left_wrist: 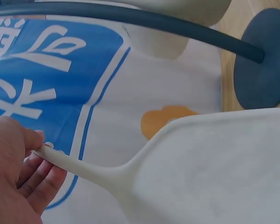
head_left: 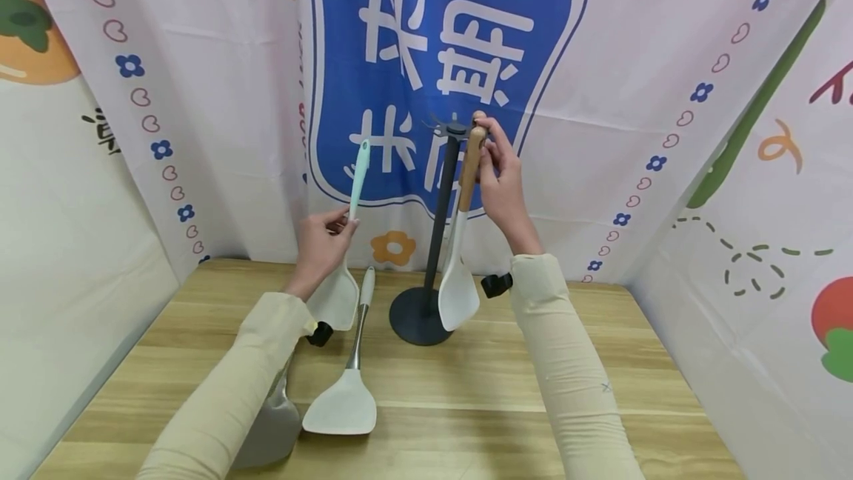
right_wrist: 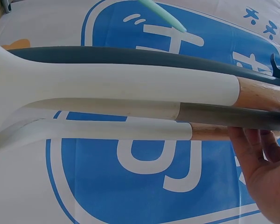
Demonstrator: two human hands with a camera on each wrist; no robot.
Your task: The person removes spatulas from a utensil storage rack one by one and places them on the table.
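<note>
On table before cloth, dark stand

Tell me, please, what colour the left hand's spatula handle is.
The spatula handle is pale mint green, best seen in the head view.

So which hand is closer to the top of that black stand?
The right. The right hand is up beside the stand's top, fingers by the wooden handles. The left hand is lower and off to the left, pinching a spatula.
</note>
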